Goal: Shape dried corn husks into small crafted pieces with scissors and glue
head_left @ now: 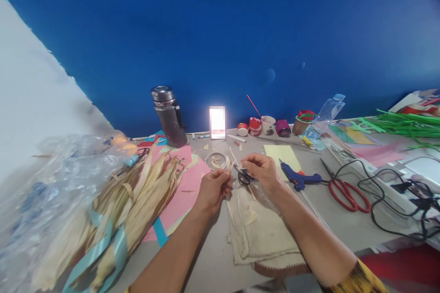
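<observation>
My left hand (215, 188) is closed in a pinch on a small pale strip of corn husk (228, 163), which sticks up above the fingertips. To its right, my right hand (261, 170) has its thumb and fingertips pressed together; whatever they hold, if anything, is too small to make out. Between and just beyond the hands lie small black-handled scissors (244, 177). Below them is a folded beige cloth (264, 238) with a husk scrap (252, 216) on it. A round clear roll or dish (207, 160) with husk bits inside sits past my left hand.
Dried corn husks (151, 187) and crumpled clear plastic (65, 178) fill the left. A dark flask (170, 121) and a lit screen (217, 123) stand behind. Rightward lie a blue glue gun (299, 177), red-handled scissors (349, 195), black cables (373, 208) and a tilted plastic bottle (326, 114).
</observation>
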`<control>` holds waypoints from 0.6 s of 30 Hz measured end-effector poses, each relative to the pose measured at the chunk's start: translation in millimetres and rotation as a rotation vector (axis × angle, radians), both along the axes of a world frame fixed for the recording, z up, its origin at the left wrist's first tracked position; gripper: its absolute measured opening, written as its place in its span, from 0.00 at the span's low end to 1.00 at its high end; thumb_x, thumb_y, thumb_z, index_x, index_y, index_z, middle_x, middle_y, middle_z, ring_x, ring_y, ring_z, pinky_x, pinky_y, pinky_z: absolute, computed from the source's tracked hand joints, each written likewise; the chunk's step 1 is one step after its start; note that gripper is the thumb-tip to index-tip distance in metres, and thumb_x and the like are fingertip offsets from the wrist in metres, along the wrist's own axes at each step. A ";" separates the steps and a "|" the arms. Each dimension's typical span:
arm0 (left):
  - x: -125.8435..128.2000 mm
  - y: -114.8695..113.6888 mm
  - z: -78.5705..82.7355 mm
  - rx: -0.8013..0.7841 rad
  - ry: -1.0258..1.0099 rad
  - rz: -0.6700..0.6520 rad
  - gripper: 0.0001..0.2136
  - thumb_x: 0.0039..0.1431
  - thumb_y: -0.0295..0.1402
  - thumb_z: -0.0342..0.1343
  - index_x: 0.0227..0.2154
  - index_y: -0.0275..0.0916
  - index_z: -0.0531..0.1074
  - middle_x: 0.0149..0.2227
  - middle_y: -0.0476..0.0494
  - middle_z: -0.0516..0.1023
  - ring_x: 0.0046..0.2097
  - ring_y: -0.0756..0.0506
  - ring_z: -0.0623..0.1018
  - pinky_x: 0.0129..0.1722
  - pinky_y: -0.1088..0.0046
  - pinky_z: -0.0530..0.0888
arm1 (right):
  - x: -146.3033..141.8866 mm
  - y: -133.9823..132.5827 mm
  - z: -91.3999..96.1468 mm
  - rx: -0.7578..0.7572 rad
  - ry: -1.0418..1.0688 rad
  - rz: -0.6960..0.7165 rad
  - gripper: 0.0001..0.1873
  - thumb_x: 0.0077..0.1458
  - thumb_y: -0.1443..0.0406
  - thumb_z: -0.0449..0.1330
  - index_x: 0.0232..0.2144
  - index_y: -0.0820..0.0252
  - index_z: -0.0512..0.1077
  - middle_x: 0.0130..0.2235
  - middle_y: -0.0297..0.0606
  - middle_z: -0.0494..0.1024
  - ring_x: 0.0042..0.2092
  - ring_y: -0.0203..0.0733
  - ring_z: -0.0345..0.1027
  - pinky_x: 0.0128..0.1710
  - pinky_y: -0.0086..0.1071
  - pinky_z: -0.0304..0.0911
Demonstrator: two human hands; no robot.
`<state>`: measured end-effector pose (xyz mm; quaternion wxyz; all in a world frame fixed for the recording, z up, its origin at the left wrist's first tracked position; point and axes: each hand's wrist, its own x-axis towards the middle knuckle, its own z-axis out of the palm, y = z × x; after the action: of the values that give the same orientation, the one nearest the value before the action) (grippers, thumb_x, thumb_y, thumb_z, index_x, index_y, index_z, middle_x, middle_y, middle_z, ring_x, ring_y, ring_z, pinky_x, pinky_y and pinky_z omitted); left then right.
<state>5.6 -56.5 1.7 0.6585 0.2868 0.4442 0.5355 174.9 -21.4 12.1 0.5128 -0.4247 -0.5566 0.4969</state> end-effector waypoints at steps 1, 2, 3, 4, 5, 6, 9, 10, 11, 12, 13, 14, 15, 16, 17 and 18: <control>0.7 0.1 -0.7 0.010 0.012 0.007 0.15 0.38 0.37 0.72 0.25 0.33 0.75 0.25 0.46 0.75 0.23 0.54 0.70 0.20 0.81 0.64 | -2.4 -2.2 1.4 0.016 -0.024 -0.005 0.13 0.48 0.57 0.67 0.31 0.61 0.80 0.20 0.31 0.69 0.22 0.32 0.56 0.21 0.28 0.51; 1.5 0.2 -1.4 0.022 0.027 0.018 0.15 0.38 0.37 0.72 0.25 0.33 0.76 0.25 0.45 0.76 0.23 0.54 0.70 0.20 0.80 0.65 | -5.0 -4.4 2.5 0.041 -0.058 -0.011 0.11 0.48 0.58 0.67 0.30 0.61 0.80 0.21 0.32 0.71 0.23 0.33 0.58 0.22 0.28 0.53; 2.2 0.2 -1.9 0.035 0.042 0.029 0.14 0.38 0.37 0.72 0.25 0.32 0.76 0.25 0.45 0.76 0.23 0.54 0.71 0.21 0.80 0.65 | -7.4 -6.4 3.3 0.073 -0.097 -0.019 0.10 0.49 0.59 0.66 0.30 0.61 0.80 0.23 0.33 0.73 0.24 0.34 0.60 0.23 0.29 0.54; 2.9 0.2 -2.3 0.046 0.057 0.038 0.14 0.38 0.36 0.72 0.25 0.32 0.77 0.25 0.45 0.76 0.23 0.54 0.71 0.21 0.80 0.66 | -9.5 -8.2 3.8 0.106 -0.134 -0.026 0.09 0.49 0.60 0.65 0.29 0.60 0.80 0.25 0.34 0.74 0.25 0.35 0.62 0.24 0.29 0.56; 3.5 0.2 -2.6 0.055 0.070 0.044 0.14 0.38 0.36 0.71 0.25 0.32 0.77 0.25 0.44 0.76 0.23 0.53 0.72 0.21 0.80 0.66 | -11.2 -9.6 4.1 0.134 -0.166 -0.034 0.08 0.50 0.61 0.64 0.29 0.59 0.79 0.26 0.35 0.76 0.27 0.35 0.63 0.25 0.29 0.58; 4.0 0.2 -2.7 0.059 0.081 0.047 0.14 0.38 0.36 0.71 0.26 0.32 0.78 0.25 0.44 0.76 0.23 0.53 0.72 0.22 0.79 0.67 | -12.5 -10.6 4.3 0.156 -0.189 -0.044 0.08 0.51 0.61 0.63 0.29 0.59 0.79 0.27 0.35 0.77 0.28 0.36 0.65 0.26 0.29 0.59; 5.1 -0.2 -2.1 0.064 0.096 0.044 0.14 0.38 0.36 0.71 0.26 0.32 0.78 0.25 0.44 0.77 0.23 0.52 0.73 0.21 0.79 0.67 | -14.0 -11.4 3.8 0.182 -0.218 -0.079 0.08 0.51 0.61 0.63 0.29 0.58 0.79 0.28 0.36 0.78 0.30 0.38 0.67 0.27 0.30 0.60; 5.4 -0.5 -1.8 0.068 0.099 0.046 0.13 0.38 0.35 0.71 0.26 0.32 0.78 0.25 0.44 0.77 0.23 0.52 0.73 0.21 0.79 0.68 | -14.0 -11.1 3.1 0.189 -0.221 -0.087 0.08 0.51 0.60 0.63 0.29 0.58 0.79 0.28 0.37 0.78 0.31 0.39 0.68 0.28 0.30 0.61; 5.7 -0.7 -1.4 0.072 0.102 0.050 0.13 0.39 0.35 0.71 0.26 0.32 0.78 0.25 0.44 0.77 0.23 0.52 0.73 0.21 0.78 0.68 | -13.9 -10.7 2.1 0.196 -0.221 -0.089 0.08 0.51 0.60 0.63 0.29 0.57 0.79 0.29 0.37 0.79 0.31 0.40 0.69 0.29 0.31 0.62; 5.9 -1.0 -1.1 0.076 0.105 0.054 0.13 0.39 0.35 0.71 0.26 0.32 0.78 0.25 0.44 0.77 0.23 0.52 0.73 0.21 0.78 0.68 | -13.8 -10.3 0.7 0.202 -0.221 -0.086 0.08 0.52 0.60 0.63 0.29 0.57 0.80 0.30 0.37 0.79 0.32 0.41 0.70 0.30 0.32 0.62; 6.0 -1.2 -0.8 0.078 0.109 0.056 0.13 0.39 0.35 0.70 0.26 0.32 0.78 0.24 0.44 0.77 0.23 0.52 0.73 0.21 0.78 0.68 | -13.8 -9.9 -0.9 0.209 -0.219 -0.081 0.07 0.52 0.60 0.63 0.30 0.56 0.80 0.30 0.38 0.80 0.33 0.42 0.70 0.31 0.33 0.63; 6.2 -1.5 -0.6 0.081 0.114 0.057 0.13 0.39 0.35 0.70 0.26 0.32 0.78 0.24 0.45 0.76 0.23 0.52 0.73 0.21 0.78 0.68 | -13.9 -9.7 -2.6 0.214 -0.218 -0.077 0.07 0.53 0.60 0.63 0.30 0.56 0.80 0.32 0.39 0.80 0.34 0.42 0.71 0.33 0.34 0.64; 6.3 -1.7 -0.3 0.083 0.119 0.055 0.13 0.39 0.35 0.70 0.26 0.32 0.78 0.23 0.45 0.76 0.23 0.52 0.73 0.21 0.78 0.67 | -14.0 -9.6 -4.2 0.218 -0.220 -0.075 0.07 0.53 0.60 0.63 0.30 0.55 0.80 0.33 0.39 0.81 0.34 0.43 0.72 0.34 0.35 0.65; 6.4 -1.8 -0.1 0.085 0.125 0.052 0.13 0.39 0.36 0.70 0.26 0.32 0.78 0.23 0.45 0.75 0.23 0.52 0.73 0.21 0.78 0.67 | -14.3 -9.7 -5.5 0.223 -0.223 -0.076 0.07 0.53 0.60 0.63 0.31 0.55 0.80 0.33 0.39 0.81 0.35 0.44 0.72 0.35 0.36 0.65; 6.4 -2.0 0.2 0.084 0.133 0.049 0.13 0.39 0.36 0.70 0.26 0.32 0.78 0.23 0.45 0.75 0.23 0.52 0.73 0.21 0.78 0.67 | -14.6 -10.0 -6.4 0.228 -0.227 -0.078 0.07 0.53 0.60 0.63 0.31 0.54 0.80 0.34 0.39 0.81 0.35 0.44 0.72 0.36 0.36 0.66; 6.5 -2.2 0.5 0.084 0.144 0.049 0.13 0.39 0.36 0.70 0.25 0.32 0.78 0.22 0.46 0.75 0.24 0.51 0.73 0.21 0.78 0.67 | -15.0 -10.6 -6.7 0.234 -0.234 -0.080 0.07 0.54 0.60 0.63 0.32 0.54 0.80 0.34 0.39 0.81 0.36 0.44 0.72 0.37 0.37 0.66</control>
<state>12.1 -58.8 2.1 0.5990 0.3410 0.4745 0.5474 159.9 -31.9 5.4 0.5099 -0.4387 -0.6492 0.3550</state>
